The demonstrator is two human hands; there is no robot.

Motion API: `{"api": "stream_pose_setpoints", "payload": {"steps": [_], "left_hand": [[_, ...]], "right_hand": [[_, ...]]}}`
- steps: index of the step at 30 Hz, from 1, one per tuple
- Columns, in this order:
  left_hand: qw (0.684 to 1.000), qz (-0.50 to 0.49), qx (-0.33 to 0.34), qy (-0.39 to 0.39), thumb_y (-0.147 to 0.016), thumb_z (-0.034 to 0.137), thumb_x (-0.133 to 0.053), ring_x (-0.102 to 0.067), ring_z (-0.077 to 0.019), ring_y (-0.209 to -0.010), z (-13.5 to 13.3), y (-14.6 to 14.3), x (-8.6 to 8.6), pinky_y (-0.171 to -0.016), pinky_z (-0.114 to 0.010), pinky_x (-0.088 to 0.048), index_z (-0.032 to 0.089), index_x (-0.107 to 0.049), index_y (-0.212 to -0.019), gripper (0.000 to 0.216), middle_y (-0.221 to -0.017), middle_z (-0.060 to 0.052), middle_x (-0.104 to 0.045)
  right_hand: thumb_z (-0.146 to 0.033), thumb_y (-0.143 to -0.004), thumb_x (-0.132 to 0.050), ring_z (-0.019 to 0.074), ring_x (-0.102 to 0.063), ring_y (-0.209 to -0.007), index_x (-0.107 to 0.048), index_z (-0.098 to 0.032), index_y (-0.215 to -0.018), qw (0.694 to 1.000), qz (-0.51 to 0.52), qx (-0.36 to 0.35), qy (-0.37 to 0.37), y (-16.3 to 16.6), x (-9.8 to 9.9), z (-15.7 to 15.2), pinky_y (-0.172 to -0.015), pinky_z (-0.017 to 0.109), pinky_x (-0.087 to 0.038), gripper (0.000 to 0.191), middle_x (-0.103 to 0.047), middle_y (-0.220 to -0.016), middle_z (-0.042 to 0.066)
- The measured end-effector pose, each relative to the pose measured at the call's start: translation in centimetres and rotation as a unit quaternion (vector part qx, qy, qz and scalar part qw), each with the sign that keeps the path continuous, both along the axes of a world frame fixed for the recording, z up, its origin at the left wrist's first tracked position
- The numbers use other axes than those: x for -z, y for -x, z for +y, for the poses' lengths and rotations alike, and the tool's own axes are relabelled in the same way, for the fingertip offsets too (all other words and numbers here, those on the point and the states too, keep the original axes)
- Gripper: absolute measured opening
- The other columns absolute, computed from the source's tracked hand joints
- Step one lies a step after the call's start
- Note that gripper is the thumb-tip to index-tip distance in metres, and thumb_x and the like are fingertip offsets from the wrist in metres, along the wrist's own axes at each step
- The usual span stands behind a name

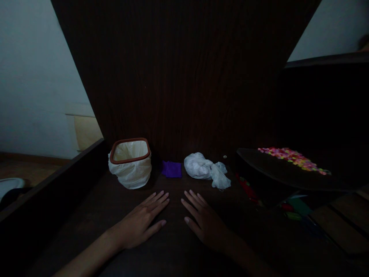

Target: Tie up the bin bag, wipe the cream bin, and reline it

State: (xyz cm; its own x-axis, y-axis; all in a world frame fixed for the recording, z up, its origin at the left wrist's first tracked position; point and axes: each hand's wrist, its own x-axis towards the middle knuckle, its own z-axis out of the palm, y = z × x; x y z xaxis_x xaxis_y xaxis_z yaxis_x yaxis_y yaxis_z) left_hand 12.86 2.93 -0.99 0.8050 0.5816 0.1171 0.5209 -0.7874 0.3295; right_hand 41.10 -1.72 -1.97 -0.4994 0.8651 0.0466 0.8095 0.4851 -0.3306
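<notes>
My left hand (142,222) lies flat, palm down, on the dark wooden tabletop (173,254), fingers stretched out and holding nothing. My right hand (204,221) rests flat beside it in the same way, also with nothing in it. Beyond my left hand stands a small bin (130,162) with a brown rim, lined with a white plastic bag. Beyond my right hand lies a knotted white plastic bag (206,168). Between the two sits a small purple thing (172,169).
A dark tray (276,173) at the right carries a scatter of small pink, yellow and green pieces (292,157). Red and green objects (248,189) lie under its near edge. A tall dark wooden panel (184,77) stands behind the table. A raised rail borders the left.
</notes>
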Motion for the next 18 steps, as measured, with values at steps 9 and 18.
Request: {"api": "stream_pose_setpoints", "payload": {"steps": [9, 18], "left_hand": [[1.0, 0.017, 0.004, 0.0, -0.108, 0.044, -0.043, -0.03, -0.0286, -0.156, -0.01, -0.03, -0.01, -0.127, -0.054, -0.031, 0.025, -0.026, -0.163, 0.06, -0.167, -0.009, -0.032], [1.0, 0.008, -0.001, -0.001, -0.107, 0.045, -0.045, -0.031, -0.03, -0.155, 0.06, 0.1, 0.19, -0.126, -0.054, -0.032, 0.026, -0.028, -0.162, 0.06, -0.167, -0.009, -0.032]], "right_hand": [[-0.036, -0.106, -0.045, 0.0325, -0.023, -0.157, -0.042, -0.018, -0.157, 1.0, 0.017, -0.001, -0.023, -0.07, 0.38, -0.05, -0.125, 0.062, -0.026, 0.054, -0.029, -0.167, 0.013], [-0.036, -0.106, -0.045, 0.0323, -0.022, -0.157, -0.043, -0.017, -0.157, 1.0, 0.022, -0.001, -0.018, -0.06, 0.22, -0.04, -0.125, 0.062, -0.026, 0.054, -0.029, -0.167, 0.013]]}}
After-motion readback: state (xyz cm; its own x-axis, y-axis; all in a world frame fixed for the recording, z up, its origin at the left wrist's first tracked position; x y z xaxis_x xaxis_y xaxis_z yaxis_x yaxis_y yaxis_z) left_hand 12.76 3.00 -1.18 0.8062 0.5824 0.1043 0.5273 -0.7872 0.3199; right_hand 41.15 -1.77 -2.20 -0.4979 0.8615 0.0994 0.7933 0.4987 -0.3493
